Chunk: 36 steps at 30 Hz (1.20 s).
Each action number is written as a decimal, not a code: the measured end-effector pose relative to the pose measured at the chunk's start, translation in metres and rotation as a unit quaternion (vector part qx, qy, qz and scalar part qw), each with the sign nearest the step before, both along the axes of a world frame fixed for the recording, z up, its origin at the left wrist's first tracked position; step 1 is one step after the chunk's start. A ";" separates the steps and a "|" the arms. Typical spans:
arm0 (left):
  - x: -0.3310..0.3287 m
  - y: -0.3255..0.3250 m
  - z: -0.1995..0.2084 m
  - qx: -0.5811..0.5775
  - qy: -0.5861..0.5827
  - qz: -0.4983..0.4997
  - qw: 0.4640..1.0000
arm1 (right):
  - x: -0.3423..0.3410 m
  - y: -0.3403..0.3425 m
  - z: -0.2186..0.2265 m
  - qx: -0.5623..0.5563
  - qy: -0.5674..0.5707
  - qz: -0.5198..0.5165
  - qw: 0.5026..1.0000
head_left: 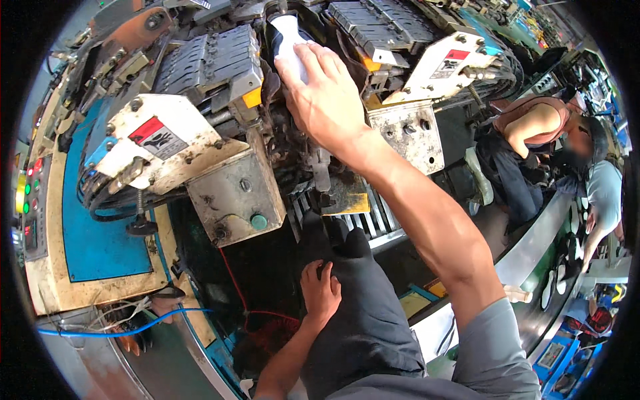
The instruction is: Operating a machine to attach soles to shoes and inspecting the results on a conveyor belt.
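At the top centre, my right hand [327, 93] lies over a shoe [289, 33] set sole-up in the machine. The shoe's white underside shows above and between my thumb and fingers, with black material around it. My thumb is on its left side and my fingers bend over it, so the hand is closed on it. Dark, greasy machine parts surround the shoe. Lower down, my left hand [320, 290] rests by my dark-trousered leg [360, 313]. Its fingers are loosely bent and apart, with nothing visible in them.
Ridged metal blocks [207, 63] and white guard plates [160, 137] flank the shoe. A green button [259, 222] sits on a metal box. Control lights [28, 189] glow at far left. A blue hose [127, 333] crosses lower left. Co-workers [533, 127] sit beside a conveyor [533, 267] at right.
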<state>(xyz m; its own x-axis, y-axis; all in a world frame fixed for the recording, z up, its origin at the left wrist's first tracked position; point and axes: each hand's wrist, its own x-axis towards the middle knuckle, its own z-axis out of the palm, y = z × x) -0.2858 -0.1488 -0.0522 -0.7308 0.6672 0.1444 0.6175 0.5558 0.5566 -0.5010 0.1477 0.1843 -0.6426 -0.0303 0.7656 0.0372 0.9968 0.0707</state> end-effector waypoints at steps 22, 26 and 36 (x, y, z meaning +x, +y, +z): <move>0.007 0.005 -0.018 0.027 -0.009 -0.048 0.998 | 0.031 -0.007 0.012 -0.106 0.098 0.075 0.987; -0.004 0.002 -0.022 0.027 0.016 -0.051 0.998 | 0.190 -0.069 -0.091 -0.259 0.050 0.087 0.961; -0.020 -0.029 -0.065 0.002 0.041 -0.107 0.993 | 0.871 -0.227 -0.208 -0.358 -0.183 -0.608 0.685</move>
